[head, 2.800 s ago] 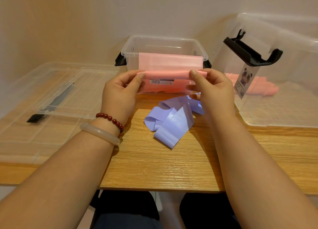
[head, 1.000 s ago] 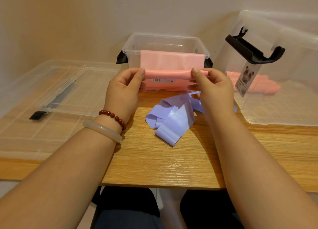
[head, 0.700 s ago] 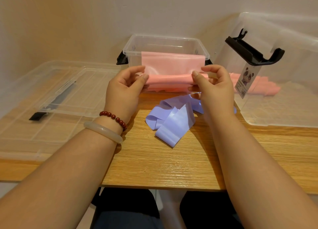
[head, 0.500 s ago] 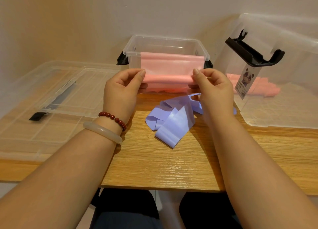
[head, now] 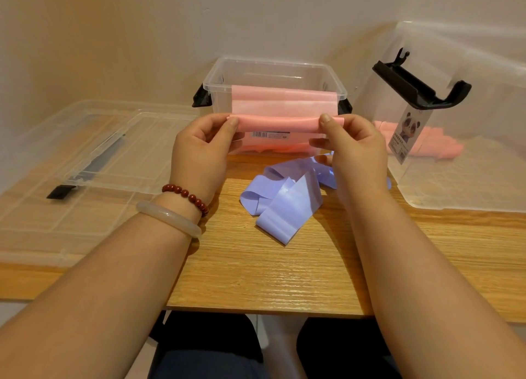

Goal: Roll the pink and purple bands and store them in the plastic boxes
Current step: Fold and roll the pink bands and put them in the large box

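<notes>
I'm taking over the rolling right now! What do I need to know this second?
Left hand: pinches the left end of the pink band roll.
Right hand: pinches the right end.
Pink band: partly rolled, held in front of the small box; its loose part hangs over the box's front rim.
Purple band: unrolled, in loops on the table.
Large box: pink rolls inside.
Left: finish and store the pink roll, then roll and store the purple band.
</notes>
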`<state>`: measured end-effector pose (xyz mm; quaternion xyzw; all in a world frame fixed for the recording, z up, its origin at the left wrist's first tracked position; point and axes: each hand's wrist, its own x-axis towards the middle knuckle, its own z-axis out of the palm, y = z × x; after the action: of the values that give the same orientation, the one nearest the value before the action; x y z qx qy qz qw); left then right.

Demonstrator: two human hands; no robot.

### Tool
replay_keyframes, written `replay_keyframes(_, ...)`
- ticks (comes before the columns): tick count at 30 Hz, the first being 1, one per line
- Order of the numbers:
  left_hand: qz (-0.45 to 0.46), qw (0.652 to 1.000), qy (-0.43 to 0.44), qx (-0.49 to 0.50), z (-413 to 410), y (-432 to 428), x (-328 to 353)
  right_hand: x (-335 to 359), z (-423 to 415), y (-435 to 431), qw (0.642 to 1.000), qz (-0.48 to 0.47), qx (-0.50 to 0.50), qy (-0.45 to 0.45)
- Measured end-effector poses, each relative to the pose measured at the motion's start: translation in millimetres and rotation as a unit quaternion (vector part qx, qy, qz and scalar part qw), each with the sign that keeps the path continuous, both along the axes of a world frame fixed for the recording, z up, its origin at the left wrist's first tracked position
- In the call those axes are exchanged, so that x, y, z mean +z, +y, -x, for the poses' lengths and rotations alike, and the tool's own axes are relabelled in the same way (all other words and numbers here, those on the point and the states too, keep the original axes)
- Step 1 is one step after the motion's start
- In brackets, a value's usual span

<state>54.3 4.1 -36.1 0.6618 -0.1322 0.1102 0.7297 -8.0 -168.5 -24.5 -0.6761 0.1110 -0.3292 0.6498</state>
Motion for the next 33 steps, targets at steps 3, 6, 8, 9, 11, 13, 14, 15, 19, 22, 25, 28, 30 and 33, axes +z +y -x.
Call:
replay_keyframes(3, 0.000, 1.000, -0.002, -0.001, 0.2, 0.0, -0.1, -0.6, -1.6, -0.8, 1.000, 0.000, -0.007, -0.004)
replay_keyframes(6, -0.005, 1.000, -0.016, -0.004, 0.3, 1.1, 1.1, -1.1, -3.0, -1.0, 1.000, -0.006, -0.019, -0.014)
replay_keyframes(8, -0.011, 1.000, -0.023, -0.005, 0.9, 1.9, 1.8, -1.3, -3.1, -1.4, 0.999, 0.011, -0.026, -0.016)
replay_keyframes(9, -0.015, 1.000, -0.025, -0.004, 1.1, 2.4, 1.8, -1.6, -2.9, -1.3, 0.999, 0.017, -0.022, -0.015)
replay_keyframes(11, -0.014, 1.000, -0.022, 0.000, 1.3, 3.2, 2.0, -1.6, -2.5, -1.1, 1.000, 0.018, -0.011, -0.017)
replay_keyframes(13, -0.005, 1.000, -0.014, -0.003, 1.7, 3.2, 2.0, -0.7, -2.1, -0.5, 1.000, 0.005, 0.004, -0.014)
replay_keyframes(14, -0.003, 1.000, -0.013, -0.008, 1.7, 3.1, 1.8, -0.6, -2.2, -0.6, 1.000, -0.008, 0.011, -0.012)
replay_keyframes(15, -0.004, 1.000, -0.016, -0.013, 1.7, 2.7, 1.9, -0.1, -2.3, -0.9, 1.000, -0.018, 0.016, -0.009)
replay_keyframes(19, -0.019, 0.999, -0.029, -0.010, 0.8, 1.9, 0.3, -0.6, -1.4, -1.2, 1.000, 0.013, 0.002, -0.001)
replay_keyframes(22, -0.027, 0.999, -0.031, -0.008, -0.1, 1.7, 0.3, -0.6, -0.8, -0.2, 1.000, 0.026, -0.006, 0.001)
replay_keyframes(25, -0.020, 0.999, -0.023, -0.017, -1.9, 1.7, -0.3, -0.7, -2.0, 0.5, 1.000, 0.007, 0.008, 0.013)
replay_keyframes(28, -0.015, 1.000, -0.014, -0.014, -2.2, -0.8, -1.8, -0.7, -3.0, 0.3, 1.000, -0.016, 0.011, 0.015)
replay_keyframes(30, -0.023, 1.000, -0.016, -0.006, -2.1, -3.2, -3.0, -1.0, -3.8, -0.2, 1.000, -0.025, 0.006, 0.013)
replay_keyframes(33, -0.055, 0.998, -0.028, 0.006, -2.1, -5.9, -5.9, -1.4, -5.5, 2.3, 1.000, -0.024, -0.003, 0.013)
